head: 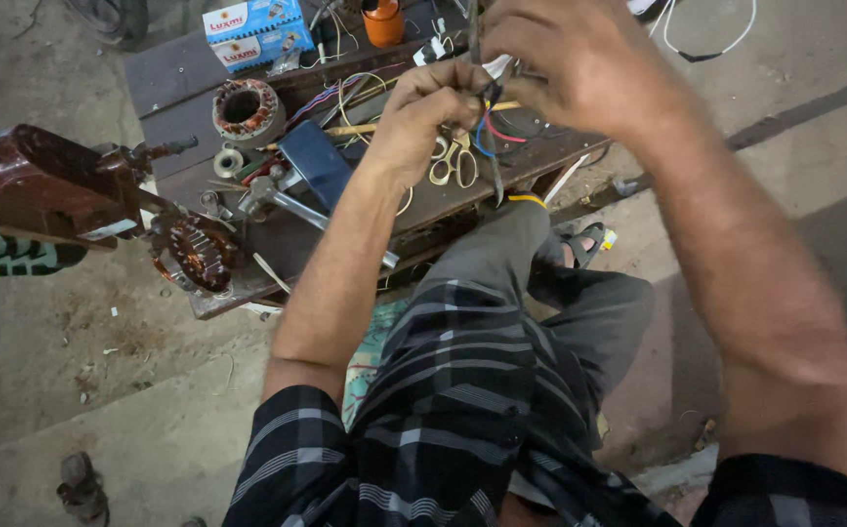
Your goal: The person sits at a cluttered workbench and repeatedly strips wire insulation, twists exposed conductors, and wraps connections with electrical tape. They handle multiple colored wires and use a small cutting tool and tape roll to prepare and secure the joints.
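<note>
Pinching the coloured wires (490, 125) at twelve o'clock above the worktop (189, 88), left hand (433, 107) and right hand (565, 60) both have a clenched grip; steady the strands against the thin metal tool (492, 166).

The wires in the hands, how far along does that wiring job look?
Looks done: a wound stator lies on the low wooden bench. In hand: the left hand and right hand pinch red, blue and black wires together over the bench. Left: the wire ends hang loose, and a second stator, scissors and other tools are spread out.
</note>
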